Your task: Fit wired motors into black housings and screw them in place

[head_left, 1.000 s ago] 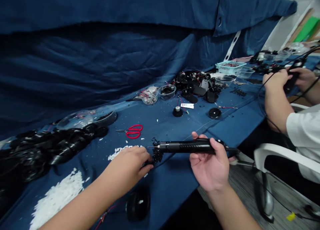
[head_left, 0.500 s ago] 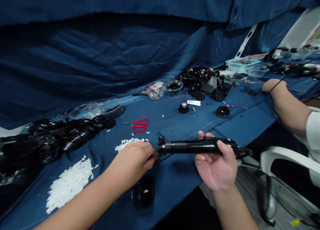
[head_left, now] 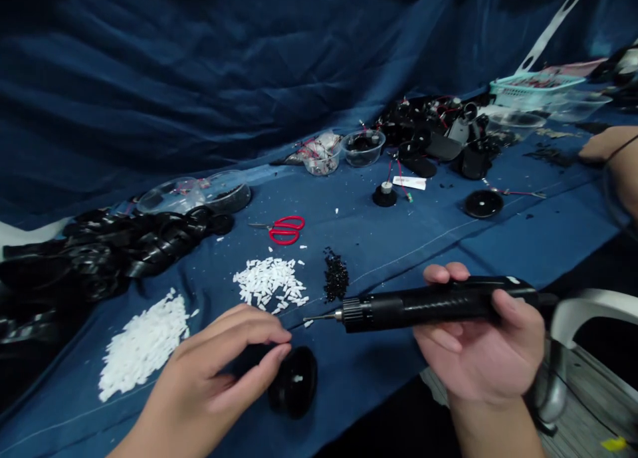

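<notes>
My right hand [head_left: 481, 351] is wrapped round a black electric screwdriver [head_left: 419, 305], held level with its thin bit pointing left. My left hand [head_left: 224, 358] is in a pinch, thumb and forefinger tips together just left of the bit's tip. Anything between those fingertips is too small to make out. Right below them a black round part [head_left: 299, 385] with a small white spot rests on the cloth. Behind the bit lie a heap of tiny black screws [head_left: 336, 275] and a heap of small white pieces [head_left: 269, 282].
A larger white heap [head_left: 144, 345] and black plastic parts [head_left: 100, 258] are at left. Red-handled scissors [head_left: 286, 230] lie mid-table. Farther back stand clear tubs [head_left: 363, 149], black housings and a turquoise basket [head_left: 538, 89]. Another person's hand [head_left: 605, 145] is at the right edge.
My left hand has moved down and away from the bit and the black screws, toward the round part. The screwdriver has come nearer and sits slightly more to the right. The view has shifted.
</notes>
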A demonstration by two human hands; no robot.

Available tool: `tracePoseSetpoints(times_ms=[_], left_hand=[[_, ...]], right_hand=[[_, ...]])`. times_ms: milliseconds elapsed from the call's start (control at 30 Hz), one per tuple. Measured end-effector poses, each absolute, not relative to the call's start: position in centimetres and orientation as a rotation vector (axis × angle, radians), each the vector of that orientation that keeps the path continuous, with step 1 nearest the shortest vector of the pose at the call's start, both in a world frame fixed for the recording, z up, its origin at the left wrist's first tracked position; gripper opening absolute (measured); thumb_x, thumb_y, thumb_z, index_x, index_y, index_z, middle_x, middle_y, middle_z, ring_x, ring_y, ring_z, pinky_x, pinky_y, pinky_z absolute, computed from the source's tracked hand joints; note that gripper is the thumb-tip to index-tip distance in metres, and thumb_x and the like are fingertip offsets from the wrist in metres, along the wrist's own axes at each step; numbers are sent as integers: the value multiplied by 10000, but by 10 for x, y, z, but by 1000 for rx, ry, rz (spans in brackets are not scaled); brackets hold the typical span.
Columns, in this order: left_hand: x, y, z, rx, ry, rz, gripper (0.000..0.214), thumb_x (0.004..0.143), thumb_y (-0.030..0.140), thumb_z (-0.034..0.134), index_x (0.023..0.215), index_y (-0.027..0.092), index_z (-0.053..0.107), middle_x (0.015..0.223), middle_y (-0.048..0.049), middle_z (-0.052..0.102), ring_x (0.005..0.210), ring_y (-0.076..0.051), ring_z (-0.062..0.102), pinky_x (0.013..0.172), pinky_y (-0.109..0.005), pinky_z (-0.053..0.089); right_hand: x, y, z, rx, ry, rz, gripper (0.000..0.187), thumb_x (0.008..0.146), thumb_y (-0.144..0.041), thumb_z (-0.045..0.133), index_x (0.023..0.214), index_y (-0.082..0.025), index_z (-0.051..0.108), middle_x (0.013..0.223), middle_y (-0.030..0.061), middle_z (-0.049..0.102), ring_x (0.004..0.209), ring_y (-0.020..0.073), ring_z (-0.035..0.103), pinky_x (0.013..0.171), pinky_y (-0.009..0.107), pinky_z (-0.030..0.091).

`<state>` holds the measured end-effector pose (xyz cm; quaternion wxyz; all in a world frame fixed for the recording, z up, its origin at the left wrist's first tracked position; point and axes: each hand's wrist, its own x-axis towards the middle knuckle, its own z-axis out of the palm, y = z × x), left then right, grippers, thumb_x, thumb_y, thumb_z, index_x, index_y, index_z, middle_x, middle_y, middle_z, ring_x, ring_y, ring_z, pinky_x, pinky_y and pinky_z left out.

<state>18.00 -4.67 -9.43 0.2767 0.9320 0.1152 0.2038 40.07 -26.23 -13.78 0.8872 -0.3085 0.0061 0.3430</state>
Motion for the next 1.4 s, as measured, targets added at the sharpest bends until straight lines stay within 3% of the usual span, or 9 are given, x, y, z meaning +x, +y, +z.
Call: tracePoseSetpoints(times_ms=[100, 267, 433, 733, 967, 1067, 1200, 1333, 1400], left_hand=[[181, -49, -96, 2408, 311, 510, 185, 982, 142, 706, 1036, 313, 750, 945, 45, 782, 858, -127, 747, 795, -223, 606], [185, -59, -91, 2263, 328, 485, 227, 957, 111, 695, 1009, 324, 754, 926, 54, 806, 834, -130, 765, 805, -247, 633], [183, -61, -92, 2131, 426, 458, 206, 933, 116, 693, 920, 313, 751, 938, 50, 822, 800, -125, 781, 725, -222, 644], [185, -62, -91, 2040, 470, 442, 189, 891, 106, 766, 861, 292, 766, 849, 39, 789, 728, -117, 743, 640, -185, 617], [183, -64, -98, 2029, 502, 410, 120, 902, 157, 788, 886, 272, 756, 834, 9, 784, 747, -150, 739, 661, -232, 622], [179, -64, -101, 2035, 536, 390, 100, 913, 202, 798, 945, 284, 751, 841, 13, 776, 735, -150, 729, 643, -234, 610], [178, -65, -103, 2055, 515, 351, 104, 945, 204, 775, 990, 291, 737, 869, 22, 764, 763, -142, 725, 681, -242, 608], [178, -67, -101, 2095, 476, 381, 138, 976, 177, 738, 1024, 305, 721, 897, 26, 754, 806, -140, 721, 725, -245, 605], [177, -66, -99, 2117, 469, 373, 141, 999, 204, 730, 1060, 329, 708, 922, 34, 749, 831, -139, 724, 744, -239, 607]], right_hand=[[402, -266, -137, -691, 12, 739, 363, 694, -471, 944, 934, -264, 768, 999, 7, 688, 526, 54, 439, 413, 159, 496], [405, -273, -138, -710, 54, 818, 467, 579, -470, 1035, 889, -307, 726, 927, 21, 640, 746, 196, 686, 352, 181, 458], [411, -277, -149, -674, -43, 832, 427, 620, -480, 993, 900, -321, 713, 849, 34, 605, 704, 227, 683, 268, 203, 364], [414, -282, -161, -628, -78, 859, 405, 677, -473, 968, 931, -330, 687, 872, 41, 637, 832, 275, 761, 258, 204, 372], [413, -279, -158, -751, -108, 804, 435, 621, -525, 988, 896, -338, 707, 835, 38, 634, 717, 255, 688, 525, 359, 664], [413, -280, -158, -740, -106, 776, 424, 636, -538, 974, 896, -337, 707, 831, 38, 628, 706, 248, 682, 477, 332, 638], [414, -282, -159, -704, -135, 829, 418, 644, -499, 983, 887, -320, 694, 843, 42, 628, 734, 261, 714, 324, 243, 485], [414, -282, -157, -702, -103, 838, 440, 621, -483, 1011, 881, -323, 694, 859, 22, 646, 792, 266, 746, 531, 331, 662], [414, -282, -156, -697, -73, 837, 453, 605, -478, 1026, 870, -321, 695, 860, 9, 654, 795, 255, 755, 578, 333, 676]])
